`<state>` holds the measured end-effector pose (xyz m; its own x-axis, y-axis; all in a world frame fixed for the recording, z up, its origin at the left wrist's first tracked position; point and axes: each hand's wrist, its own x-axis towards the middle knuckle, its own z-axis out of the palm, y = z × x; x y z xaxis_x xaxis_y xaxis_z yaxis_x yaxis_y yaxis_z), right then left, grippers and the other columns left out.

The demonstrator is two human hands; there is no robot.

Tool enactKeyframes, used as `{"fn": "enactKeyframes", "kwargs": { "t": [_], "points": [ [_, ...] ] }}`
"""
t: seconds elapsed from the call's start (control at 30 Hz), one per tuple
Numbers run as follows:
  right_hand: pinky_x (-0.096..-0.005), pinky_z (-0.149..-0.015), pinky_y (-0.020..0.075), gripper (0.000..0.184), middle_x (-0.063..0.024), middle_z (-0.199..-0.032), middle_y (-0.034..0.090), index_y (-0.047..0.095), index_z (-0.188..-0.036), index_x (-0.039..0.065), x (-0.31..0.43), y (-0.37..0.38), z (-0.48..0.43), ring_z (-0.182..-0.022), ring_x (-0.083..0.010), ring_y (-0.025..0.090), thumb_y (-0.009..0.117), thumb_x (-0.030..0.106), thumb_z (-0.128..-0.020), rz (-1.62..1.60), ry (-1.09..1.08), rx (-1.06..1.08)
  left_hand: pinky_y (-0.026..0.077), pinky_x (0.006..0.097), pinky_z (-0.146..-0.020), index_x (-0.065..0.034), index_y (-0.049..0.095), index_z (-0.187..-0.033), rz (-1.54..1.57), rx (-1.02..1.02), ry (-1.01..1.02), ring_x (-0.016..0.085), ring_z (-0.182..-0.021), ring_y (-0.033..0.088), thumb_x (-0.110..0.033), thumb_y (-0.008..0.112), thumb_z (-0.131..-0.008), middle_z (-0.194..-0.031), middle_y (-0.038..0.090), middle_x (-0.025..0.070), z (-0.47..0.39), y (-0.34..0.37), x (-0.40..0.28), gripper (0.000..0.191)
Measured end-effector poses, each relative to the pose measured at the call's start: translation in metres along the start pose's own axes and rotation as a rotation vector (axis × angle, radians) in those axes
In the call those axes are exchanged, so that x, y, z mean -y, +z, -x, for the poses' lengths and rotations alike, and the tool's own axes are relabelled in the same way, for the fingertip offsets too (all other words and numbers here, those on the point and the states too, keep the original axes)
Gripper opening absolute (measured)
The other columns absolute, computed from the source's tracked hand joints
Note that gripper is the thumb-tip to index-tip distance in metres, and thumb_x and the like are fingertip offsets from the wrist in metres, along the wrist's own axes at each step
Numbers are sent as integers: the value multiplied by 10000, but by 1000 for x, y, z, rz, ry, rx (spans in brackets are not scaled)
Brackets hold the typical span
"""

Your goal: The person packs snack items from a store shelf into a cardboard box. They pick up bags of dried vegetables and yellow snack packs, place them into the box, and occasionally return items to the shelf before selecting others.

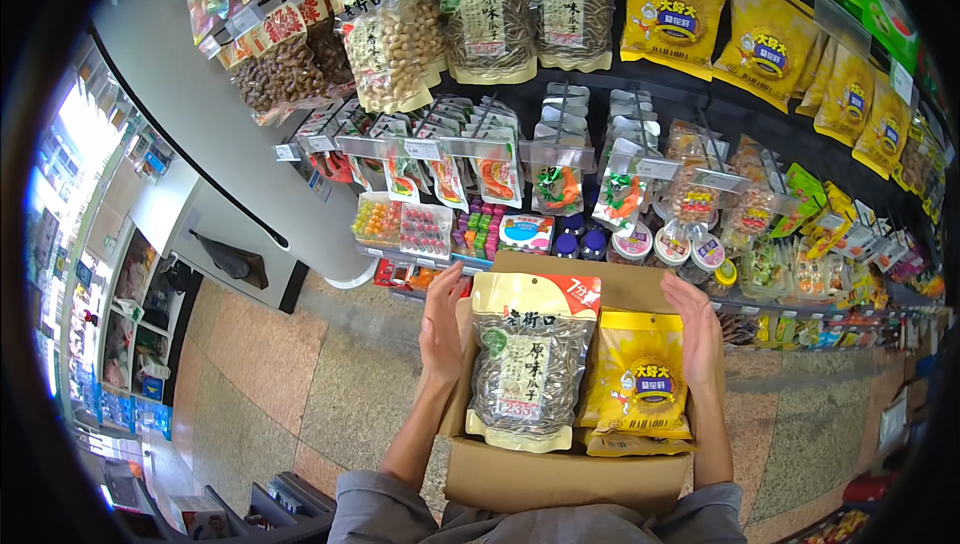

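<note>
An opened cardboard box (562, 475) is held against my front, its flaps folded outward. My left hand (442, 325) presses along its left side, and my right hand (691, 330) along its right side, fingers pointing away from me. Inside stands a clear-windowed pouch of sunflower seeds (529, 364) with a cream top and a red corner. Beside it on the right lean yellow bags of sunflower seeds (646, 375), at least one partly hidden behind the front bag. The box's bottom and the outer faces under my palms are out of sight.
Ahead, a shelf rack has hanging seed pouches (491, 26), yellow bags (675, 15) and peanut packs (386, 49) above smaller snack packets (495, 169). Lidded jars (630, 240) line a lower shelf. A white column (247, 116) rises at left, near a counter (247, 244). Stone tiles (360, 371) cover the floor.
</note>
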<state>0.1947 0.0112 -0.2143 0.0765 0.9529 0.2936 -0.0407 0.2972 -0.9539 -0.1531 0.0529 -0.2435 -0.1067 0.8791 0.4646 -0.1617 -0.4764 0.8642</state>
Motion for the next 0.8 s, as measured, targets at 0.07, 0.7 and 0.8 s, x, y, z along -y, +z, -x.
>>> {"fn": "enactKeyframes", "kwargs": {
  "t": [0.07,0.7,0.8],
  "points": [
    [-430,-1153,337,618,-217,-1415,525,481,-1365,-57,0,0,0,-1325,-308,503,247,443,-1089,0,7,-5,227,507,-1175,36,426,-1419,37,-8,-24,318,-1431,343,-621,298,-951,-1501,409,210,0,0,0,817],
    [-477,-1071,442,578,-201,-1435,484,412,-1419,-6,7,6,-2,-1295,-334,520,281,446,-1084,-224,82,-23,341,438,-1075,5,383,-1448,348,-75,-275,303,-1310,447,-535,337,-982,-1402,467,170,0,-11,12,714],
    [-482,-1066,447,566,-200,-1429,487,416,-1416,1,10,7,-3,-1287,-334,527,286,440,-1084,-233,95,-16,354,428,-1062,4,382,-1448,354,-66,-281,299,-1298,456,-536,340,-982,-1397,471,169,0,-12,11,714]
  ]
}}
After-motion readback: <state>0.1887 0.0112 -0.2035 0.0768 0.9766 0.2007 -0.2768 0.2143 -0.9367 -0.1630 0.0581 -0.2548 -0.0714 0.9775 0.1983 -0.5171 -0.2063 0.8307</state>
